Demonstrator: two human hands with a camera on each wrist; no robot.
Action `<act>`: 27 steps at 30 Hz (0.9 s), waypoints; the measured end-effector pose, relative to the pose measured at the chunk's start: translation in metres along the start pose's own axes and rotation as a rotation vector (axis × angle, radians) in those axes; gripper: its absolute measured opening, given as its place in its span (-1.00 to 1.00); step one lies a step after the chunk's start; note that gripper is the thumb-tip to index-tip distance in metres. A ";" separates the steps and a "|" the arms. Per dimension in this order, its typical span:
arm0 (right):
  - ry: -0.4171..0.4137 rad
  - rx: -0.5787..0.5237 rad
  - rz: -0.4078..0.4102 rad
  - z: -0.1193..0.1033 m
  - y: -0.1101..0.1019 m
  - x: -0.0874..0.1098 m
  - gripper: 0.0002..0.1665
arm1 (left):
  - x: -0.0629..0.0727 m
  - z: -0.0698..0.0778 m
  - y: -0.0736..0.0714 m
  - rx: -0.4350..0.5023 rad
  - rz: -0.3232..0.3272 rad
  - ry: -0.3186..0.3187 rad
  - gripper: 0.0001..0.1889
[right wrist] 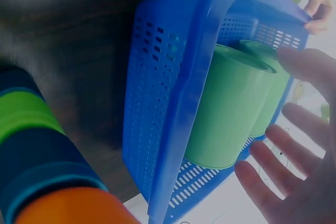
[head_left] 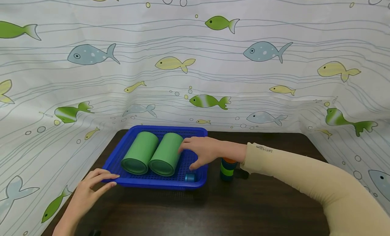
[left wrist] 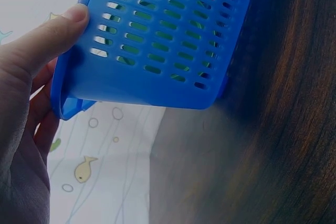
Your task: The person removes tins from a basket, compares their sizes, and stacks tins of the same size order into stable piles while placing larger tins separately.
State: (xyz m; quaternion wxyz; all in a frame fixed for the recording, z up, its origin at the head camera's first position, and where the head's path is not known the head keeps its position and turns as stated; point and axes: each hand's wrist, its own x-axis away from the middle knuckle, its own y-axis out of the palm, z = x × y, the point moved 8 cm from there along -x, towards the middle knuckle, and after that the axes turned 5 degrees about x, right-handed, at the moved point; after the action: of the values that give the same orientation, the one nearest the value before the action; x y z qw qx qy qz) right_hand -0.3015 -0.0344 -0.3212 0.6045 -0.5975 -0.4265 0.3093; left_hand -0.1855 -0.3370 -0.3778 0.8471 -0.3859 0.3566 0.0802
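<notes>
A blue plastic basket (head_left: 158,185) with slotted walls stands on the dark table. Two green cylindrical cans lie side by side in it, a left can (head_left: 140,153) and a right can (head_left: 167,154). In the basket's near right corner sits a small shiny blue cylinder (head_left: 190,177). My left hand (head_left: 86,192) grips the rim at the near left corner, thumb on the outer wall and fingers behind the rim in the left wrist view. Over the basket's right part, my right hand (head_left: 203,150) reaches with fingers spread beside the right can; the right wrist view shows nothing in its grasp.
Just right of the basket, under my right forearm, stands a dark blue, green and orange banded cylinder (head_left: 226,171). A white sheet (head_left: 213,77) printed with fish hangs behind and at both sides of the dark wooden table (head_left: 182,215).
</notes>
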 end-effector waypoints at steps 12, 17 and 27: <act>-0.109 0.092 -0.284 -0.006 0.021 -0.031 -0.25 | 0.001 -0.001 -0.001 -0.012 0.000 0.002 -0.54; -0.164 0.094 -0.388 -0.011 0.037 -0.044 -0.25 | 0.002 -0.001 0.000 -0.014 0.001 -0.002 -0.55; -0.138 0.064 -0.500 -0.014 0.053 -0.059 -0.27 | 0.001 0.000 0.000 -0.010 0.001 -0.002 -0.58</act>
State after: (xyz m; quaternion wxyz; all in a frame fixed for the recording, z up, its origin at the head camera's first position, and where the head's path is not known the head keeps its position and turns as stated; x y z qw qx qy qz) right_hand -0.3077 -0.0878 -0.3810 0.6503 -0.4314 -0.5912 0.2036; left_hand -0.1849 -0.3371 -0.3783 0.8455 -0.3898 0.3554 0.0827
